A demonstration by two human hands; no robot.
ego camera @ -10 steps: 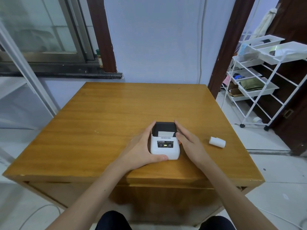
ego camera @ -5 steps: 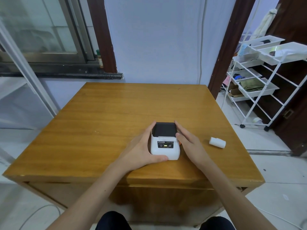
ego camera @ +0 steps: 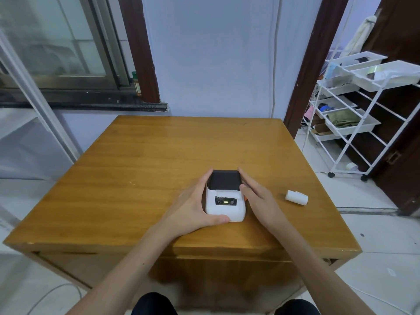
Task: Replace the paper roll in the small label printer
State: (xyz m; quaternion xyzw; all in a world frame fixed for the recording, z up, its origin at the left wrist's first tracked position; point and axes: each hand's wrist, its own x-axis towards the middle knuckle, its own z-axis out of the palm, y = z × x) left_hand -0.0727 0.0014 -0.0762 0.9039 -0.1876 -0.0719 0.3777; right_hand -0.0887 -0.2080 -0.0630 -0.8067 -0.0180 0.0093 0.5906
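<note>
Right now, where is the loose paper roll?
In the head view the paper roll lies on its side on the wooden table, near the right edge, to the right of the right hand and label printer, touching neither.

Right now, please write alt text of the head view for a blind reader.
Two bare hands, left hand and right hand, cup a small white label printer with a black lid on a square wooden table. A white paper roll lies to its right.
</note>
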